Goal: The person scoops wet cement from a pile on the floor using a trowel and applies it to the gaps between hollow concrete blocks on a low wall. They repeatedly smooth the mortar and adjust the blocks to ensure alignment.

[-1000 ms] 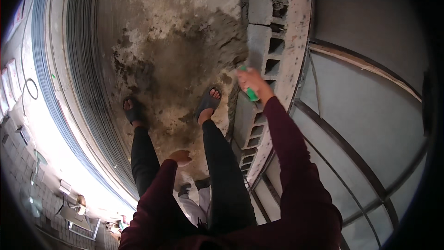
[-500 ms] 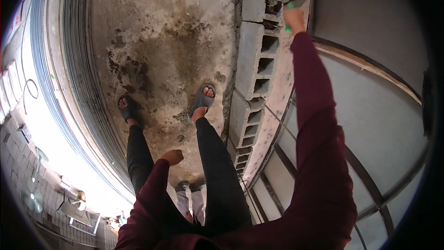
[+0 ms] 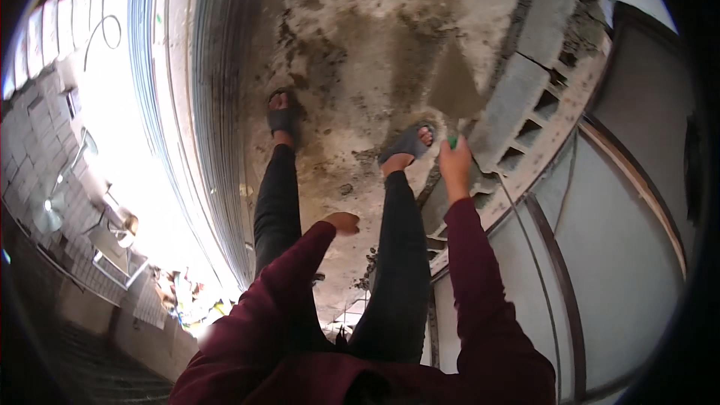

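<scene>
My right hand (image 3: 455, 165) is wrapped round the green handle of a trowel (image 3: 454, 84). Its wide, pointed blade reaches away from me over the concrete floor, beside the block row. No heap of mortar shows on the blade. Close to the trowel runs a row of grey hollow concrete blocks (image 3: 511, 97), their open cells facing right. Wet grey mortar (image 3: 583, 34) covers the cells of the far block. My left hand (image 3: 343, 223) hangs in front of my legs with its fingers curled in, and nothing shows in it.
Stained concrete floor (image 3: 352, 52) lies under my sandalled feet. Ribbed shutter-like metal (image 3: 217, 105) runs along the left. Right of the blocks stand grey panels (image 3: 622, 210) with dark frame bars, and a thin rod (image 3: 529, 236) leans there. A chair (image 3: 112, 251) is farther left.
My right hand has drawn the trowel back from the mortared far block toward me and over the floor. The view has swung right. The other person's legs behind me no longer show.
</scene>
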`<control>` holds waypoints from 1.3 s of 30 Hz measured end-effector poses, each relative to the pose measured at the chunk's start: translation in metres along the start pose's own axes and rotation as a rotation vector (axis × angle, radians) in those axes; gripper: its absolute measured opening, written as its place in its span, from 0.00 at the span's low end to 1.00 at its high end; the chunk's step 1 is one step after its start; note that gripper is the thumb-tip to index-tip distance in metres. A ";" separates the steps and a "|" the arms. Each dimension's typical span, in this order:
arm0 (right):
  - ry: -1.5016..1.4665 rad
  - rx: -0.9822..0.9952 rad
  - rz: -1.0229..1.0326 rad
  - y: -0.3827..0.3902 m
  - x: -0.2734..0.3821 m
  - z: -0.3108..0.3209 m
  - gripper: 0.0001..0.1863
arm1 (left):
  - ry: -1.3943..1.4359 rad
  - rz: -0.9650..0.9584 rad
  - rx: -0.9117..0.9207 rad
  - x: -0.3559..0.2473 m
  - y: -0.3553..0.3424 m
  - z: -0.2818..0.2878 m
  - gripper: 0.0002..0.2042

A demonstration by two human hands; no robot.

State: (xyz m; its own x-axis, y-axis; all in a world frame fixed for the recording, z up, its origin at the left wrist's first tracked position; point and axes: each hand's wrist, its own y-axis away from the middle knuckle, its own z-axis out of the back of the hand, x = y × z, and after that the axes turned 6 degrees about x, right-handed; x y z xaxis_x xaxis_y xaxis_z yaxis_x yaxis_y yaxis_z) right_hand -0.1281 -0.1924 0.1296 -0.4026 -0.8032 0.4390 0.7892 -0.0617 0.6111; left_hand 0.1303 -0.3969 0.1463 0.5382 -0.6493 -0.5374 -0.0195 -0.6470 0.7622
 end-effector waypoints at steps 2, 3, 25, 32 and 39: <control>0.171 0.163 0.106 -0.008 0.020 -0.056 0.23 | 0.073 -0.029 -0.027 0.006 -0.012 -0.015 0.18; 0.237 0.349 0.109 -0.011 0.029 -0.084 0.24 | 0.107 -0.048 -0.045 0.004 -0.015 -0.019 0.18; 0.111 0.433 0.095 0.009 -0.044 -0.214 0.36 | 0.116 -0.230 -0.117 -0.001 0.060 0.011 0.14; 0.234 0.254 -0.173 0.036 -0.113 -0.261 0.22 | 0.098 -0.185 0.160 -0.003 0.071 0.023 0.17; -0.171 0.601 -0.134 -0.076 0.053 -0.346 0.22 | 0.130 -0.199 0.187 -0.011 0.073 0.036 0.18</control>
State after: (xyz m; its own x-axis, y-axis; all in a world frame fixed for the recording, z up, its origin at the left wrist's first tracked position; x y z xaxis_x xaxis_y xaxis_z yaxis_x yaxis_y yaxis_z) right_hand -0.0487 -0.4353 -0.1212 -0.5869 -0.7030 0.4017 0.3491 0.2280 0.9089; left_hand 0.0922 -0.4514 0.1953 0.6501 -0.4536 -0.6096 -0.0515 -0.8268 0.5602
